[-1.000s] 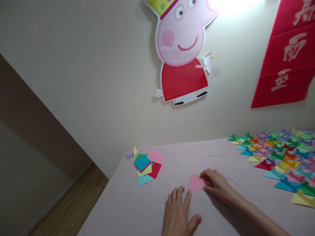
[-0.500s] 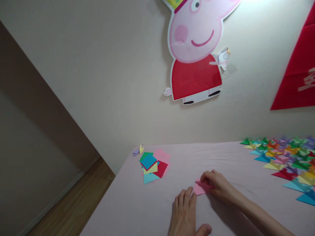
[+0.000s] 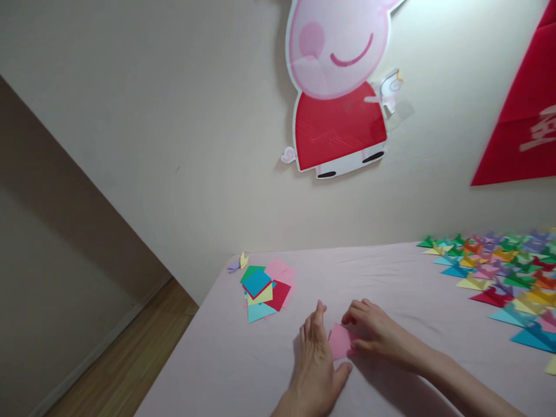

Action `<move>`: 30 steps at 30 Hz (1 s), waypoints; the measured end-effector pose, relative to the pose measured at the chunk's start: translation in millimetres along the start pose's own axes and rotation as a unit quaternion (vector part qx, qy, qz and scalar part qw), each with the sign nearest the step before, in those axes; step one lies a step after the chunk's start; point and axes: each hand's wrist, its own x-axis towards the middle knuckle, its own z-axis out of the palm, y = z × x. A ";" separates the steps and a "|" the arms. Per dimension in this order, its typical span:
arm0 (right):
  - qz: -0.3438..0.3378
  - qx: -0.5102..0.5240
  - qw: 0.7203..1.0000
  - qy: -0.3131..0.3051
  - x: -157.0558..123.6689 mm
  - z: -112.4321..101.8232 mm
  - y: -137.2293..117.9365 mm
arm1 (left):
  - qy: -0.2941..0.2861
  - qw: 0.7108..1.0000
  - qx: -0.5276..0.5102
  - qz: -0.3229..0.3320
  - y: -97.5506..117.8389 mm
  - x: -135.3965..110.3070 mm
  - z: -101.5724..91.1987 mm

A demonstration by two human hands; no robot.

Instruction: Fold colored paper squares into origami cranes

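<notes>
A small piece of pink paper (image 3: 339,341) lies between my two hands on the cloth-covered table. My right hand (image 3: 374,331) has its fingers curled, with thumb and fingers gripping the paper's right side and hiding part of it. My left hand (image 3: 313,354) rests on its edge along the paper's left side, fingers stretched out and thumb apart. Whether the left hand touches the paper's edge I cannot tell.
Loose coloured paper squares (image 3: 263,294) overlap at the far left of the table (image 3: 208,359). Behind them sit a yellow and a purple folded paper piece (image 3: 238,263). Rows of folded paper birds (image 3: 512,278) cover the right side. A wall (image 3: 217,174) stands behind.
My left hand has turned onto its edge. My right hand has shifted slightly left, with its thumb now visible on the paper. More of the paper's face shows. The view has tilted down a little.
</notes>
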 end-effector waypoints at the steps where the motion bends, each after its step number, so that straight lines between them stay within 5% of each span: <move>1: -0.005 0.000 1.000 -0.004 -0.7 3.2 -2.6 | -0.001 1.000 -0.012 0.002 -0.4 -2.7 -0.5; 5: -0.055 -0.015 0.998 -0.003 -0.3 3.7 -6.4 | -0.048 0.998 0.004 0.029 7.4 -8.2 -8.0; 12: -0.119 -0.099 0.986 0.061 -14.7 -30.0 21.0 | -0.127 0.977 0.099 0.137 23.3 0.6 -9.4; 17: -0.184 -0.149 0.968 0.087 -50.1 -15.8 43.0 | -0.120 0.978 0.120 0.118 24.8 -0.7 5.9; 24: -0.112 -0.082 0.989 0.057 -70.0 -3.2 40.2 | -0.115 0.981 0.138 0.075 41.1 0.3 10.6; 30: 0.072 0.012 0.995 0.071 -45.9 -1.1 37.1 | -0.076 0.983 0.160 0.057 39.6 -5.2 13.8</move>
